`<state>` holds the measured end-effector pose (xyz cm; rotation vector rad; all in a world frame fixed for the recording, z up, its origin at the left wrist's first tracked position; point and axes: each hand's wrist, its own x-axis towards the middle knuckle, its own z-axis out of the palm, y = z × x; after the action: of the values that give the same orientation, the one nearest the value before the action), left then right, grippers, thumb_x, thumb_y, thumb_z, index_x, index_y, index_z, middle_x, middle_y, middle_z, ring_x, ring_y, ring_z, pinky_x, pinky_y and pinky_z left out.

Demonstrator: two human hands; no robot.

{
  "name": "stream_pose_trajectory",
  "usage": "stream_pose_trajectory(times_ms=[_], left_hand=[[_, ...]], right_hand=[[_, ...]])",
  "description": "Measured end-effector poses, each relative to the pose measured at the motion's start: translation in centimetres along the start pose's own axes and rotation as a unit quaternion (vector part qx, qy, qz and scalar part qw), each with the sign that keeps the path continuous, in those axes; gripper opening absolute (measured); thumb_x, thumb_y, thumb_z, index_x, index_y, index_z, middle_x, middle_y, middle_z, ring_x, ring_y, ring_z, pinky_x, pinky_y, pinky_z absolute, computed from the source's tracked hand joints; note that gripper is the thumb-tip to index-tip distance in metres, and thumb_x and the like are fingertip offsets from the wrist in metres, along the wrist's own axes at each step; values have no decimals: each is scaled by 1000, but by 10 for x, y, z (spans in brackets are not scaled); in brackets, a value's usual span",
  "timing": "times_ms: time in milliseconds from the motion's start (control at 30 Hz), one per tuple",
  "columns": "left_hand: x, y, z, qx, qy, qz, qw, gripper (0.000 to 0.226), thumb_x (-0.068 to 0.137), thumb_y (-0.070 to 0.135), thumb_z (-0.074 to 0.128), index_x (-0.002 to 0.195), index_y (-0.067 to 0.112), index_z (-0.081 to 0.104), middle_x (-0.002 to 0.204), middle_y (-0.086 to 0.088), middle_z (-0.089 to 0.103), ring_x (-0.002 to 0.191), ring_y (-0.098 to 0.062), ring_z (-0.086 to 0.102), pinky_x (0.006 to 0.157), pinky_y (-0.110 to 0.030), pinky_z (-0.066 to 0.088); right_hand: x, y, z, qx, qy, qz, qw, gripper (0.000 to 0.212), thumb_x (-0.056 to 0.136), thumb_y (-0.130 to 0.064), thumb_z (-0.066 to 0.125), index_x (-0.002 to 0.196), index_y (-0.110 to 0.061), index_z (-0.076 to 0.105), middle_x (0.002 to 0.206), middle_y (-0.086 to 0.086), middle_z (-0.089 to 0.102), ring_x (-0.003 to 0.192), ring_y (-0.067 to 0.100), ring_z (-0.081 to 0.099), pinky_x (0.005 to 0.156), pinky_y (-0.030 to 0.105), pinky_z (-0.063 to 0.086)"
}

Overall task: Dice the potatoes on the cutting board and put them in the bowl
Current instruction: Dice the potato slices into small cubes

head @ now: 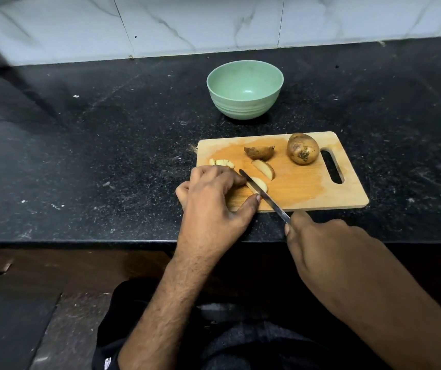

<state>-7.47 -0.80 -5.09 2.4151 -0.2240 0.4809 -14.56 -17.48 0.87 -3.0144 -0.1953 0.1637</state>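
1. While your left hand (211, 193) pins a potato wedge (260, 184) near the front left corner of the cutting board (305, 188), its fingers curled round the piece, your right hand (321, 241) has its fingers wrapped round the handle of the knife (263, 194), whose blade lies across that wedge.
2. Done so far, judging by the board: one potato is split, and a short row of small cut pieces (222, 162) lies at the board's left edge.
3. Left on the board: a second wedge (263, 169) just behind the blade, a skin-side-up half (259, 152) toward the back edge, and a whole potato (303, 148) beside the handle slot at the right end.
4. Nothing has gone into the green bowl (244, 90), which stands on the worktop (107, 145) behind the board, toward the back wall.
5. You are early in the job: most of the dicing and all of the transfer remain.
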Motion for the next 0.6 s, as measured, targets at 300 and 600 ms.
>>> stream_pose_trajectory(times_ms=[300, 600], left_hand=[[1, -1, 1, -2, -4, 7, 1000, 30, 75, 54, 70, 94, 32, 67, 102, 21, 61, 110, -7, 47, 87, -35, 26], [3, -2, 1, 0, -12, 8, 1000, 30, 75, 54, 70, 95, 31, 68, 102, 21, 61, 111, -6, 47, 85, -35, 26]], right_hand=[[-3, -2, 2, -11, -2, 6, 1000, 26, 106, -43, 15, 112, -28, 36, 70, -5, 41, 62, 18, 42, 59, 31, 37], [4, 8, -2, -20, -8, 0, 1000, 24, 107, -43, 19, 115, -32, 38, 70, -6, 43, 55, 11, 37, 53, 29, 34]])
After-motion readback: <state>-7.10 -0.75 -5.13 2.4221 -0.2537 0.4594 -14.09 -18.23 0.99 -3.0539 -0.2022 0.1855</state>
